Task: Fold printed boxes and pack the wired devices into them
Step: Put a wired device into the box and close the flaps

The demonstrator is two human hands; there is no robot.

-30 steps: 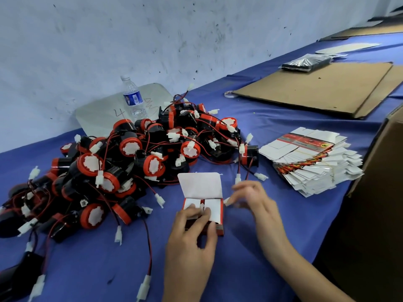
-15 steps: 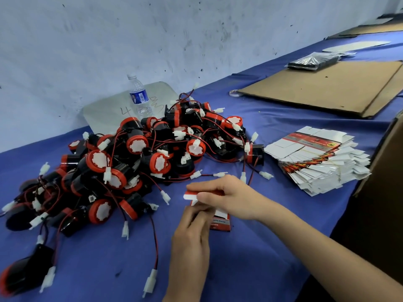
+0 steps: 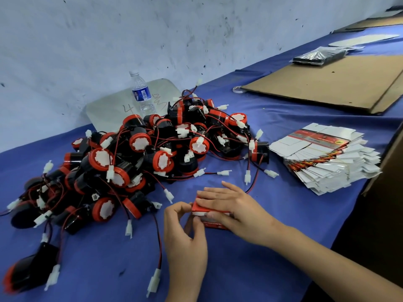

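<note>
A small red printed box (image 3: pixel 201 211) lies on the blue table in front of me. My right hand (image 3: pixel 235 209) lies flat across its top, fingers straight, with the thumb along the near side. My left hand (image 3: pixel 185 234) pinches the box's left end between thumb and curled fingers. A big pile of black-and-red wired devices (image 3: pixel 135 158) with white plugs fills the table to the left and behind. A fanned stack of flat printed boxes (image 3: pixel 325 158) lies to the right.
A water bottle (image 3: pixel 142 94) stands at the wall behind the pile, before a grey board. Flat brown cardboard sheets (image 3: pixel 333 83) cover the far right of the table, with a black wrapped bundle (image 3: pixel 318 55) on them. A cardboard carton edge (image 3: pixel 390 155) rises at the right.
The white lid flap that stood open a second ago is now folded down. My right hand came across from the right and now covers the box top; my left hand shifted to the box's end.
</note>
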